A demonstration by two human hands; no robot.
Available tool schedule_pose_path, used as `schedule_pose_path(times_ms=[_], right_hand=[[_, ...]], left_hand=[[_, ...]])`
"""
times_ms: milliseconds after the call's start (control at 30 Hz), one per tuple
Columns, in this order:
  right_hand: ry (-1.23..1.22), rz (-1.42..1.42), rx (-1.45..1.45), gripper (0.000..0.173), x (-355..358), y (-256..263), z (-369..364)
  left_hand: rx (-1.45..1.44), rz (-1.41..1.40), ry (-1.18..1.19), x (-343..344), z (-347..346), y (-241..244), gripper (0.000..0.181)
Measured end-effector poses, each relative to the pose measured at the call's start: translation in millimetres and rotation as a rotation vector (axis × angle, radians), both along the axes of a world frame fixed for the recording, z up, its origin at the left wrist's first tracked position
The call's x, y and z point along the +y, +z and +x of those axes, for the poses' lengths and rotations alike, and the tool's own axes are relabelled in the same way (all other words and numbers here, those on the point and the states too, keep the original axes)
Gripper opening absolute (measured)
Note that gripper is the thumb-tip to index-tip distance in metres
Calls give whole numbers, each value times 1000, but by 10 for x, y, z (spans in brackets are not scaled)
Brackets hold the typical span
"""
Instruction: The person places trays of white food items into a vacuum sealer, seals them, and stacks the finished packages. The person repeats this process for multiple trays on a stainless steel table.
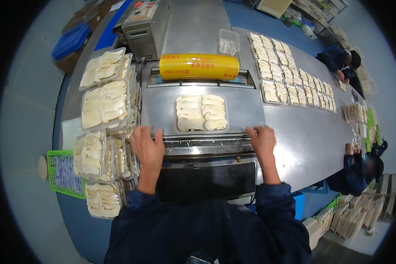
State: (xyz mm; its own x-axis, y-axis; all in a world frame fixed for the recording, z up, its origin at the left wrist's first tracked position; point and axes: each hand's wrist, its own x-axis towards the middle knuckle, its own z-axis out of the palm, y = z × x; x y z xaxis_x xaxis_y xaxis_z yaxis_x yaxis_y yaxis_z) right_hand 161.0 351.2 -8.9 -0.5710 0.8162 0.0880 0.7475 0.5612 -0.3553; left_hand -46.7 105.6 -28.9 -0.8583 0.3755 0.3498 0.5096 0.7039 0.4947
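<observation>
A clear plastic tray of pale sliced mushrooms (202, 113) sits on the metal plate (247, 104) of a wrapping machine, between my hands. My left hand (147, 148) is at the plate's front left corner, thumb apart from the fingers, close to the stacked trays. At the front right corner is my right hand (263, 140), its thumb near the bent fingers. Both are slightly blurred, and I cannot make out whether they pinch clear film. Metal bars (204, 142) run between them along the front. Behind the tray lies a yellow roll of wrap film (199, 67) on rollers.
Wrapped mushroom trays (105, 104) are stacked high at left, above a green basket (66, 173). More filled trays (274, 90) stand in rows at right. A control box (143, 31) and a clear container (228, 42) are behind. Co-workers (358, 173) sit along the right side.
</observation>
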Motion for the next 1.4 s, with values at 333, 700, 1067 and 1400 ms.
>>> schedule_pose_path(times_ms=[333,700,1067,1400], right_hand=[[-45,-1024,291,13,101,171,511],[624,-178,-26,15,-89,244,47],[162,595,115,9,-355,-101,839],[162,97,624,10,-326,549,869]], left_hand=[[-776,474,-209,-518,183,5,14],[-163,-202,-430,-215,252,291,20],[482,-180,5,-717,616,138,14],[445,57,9,-834,514,738,15]])
